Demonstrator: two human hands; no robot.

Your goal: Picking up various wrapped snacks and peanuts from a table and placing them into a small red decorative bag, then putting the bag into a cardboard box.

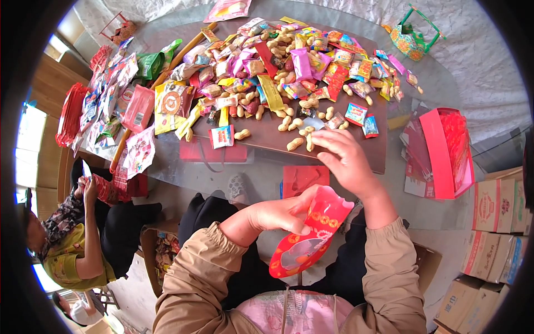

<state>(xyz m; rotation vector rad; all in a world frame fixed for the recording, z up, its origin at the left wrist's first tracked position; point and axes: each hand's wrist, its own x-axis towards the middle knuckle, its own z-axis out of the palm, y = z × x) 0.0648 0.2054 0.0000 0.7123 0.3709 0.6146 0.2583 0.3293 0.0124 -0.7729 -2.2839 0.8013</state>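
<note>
My left hand [281,213] grips a red paper gift bag [311,234] with gold coin prints, tilted above my lap. The bag's open mouth faces up and to the right. Over the near edge of the brown board, my right hand [345,158] hovers with its thumb and fingers apart, and I see nothing between them. Its fingertips are right beside a few unshelled peanuts [295,144] and a small clear wrapper. Beyond them spreads a large heap of wrapped candies [301,64] and peanuts. Two small blue-and-white packets [356,113] lie to the right of my fingers.
Flat snack bags [137,108] and a wooden stick [183,51] lie at the left. A red box [439,153] stands at the right, a green-handled basket [410,42] behind it. Cartons [495,206] are stacked at the lower right. A co-worker [72,239] sits at the left.
</note>
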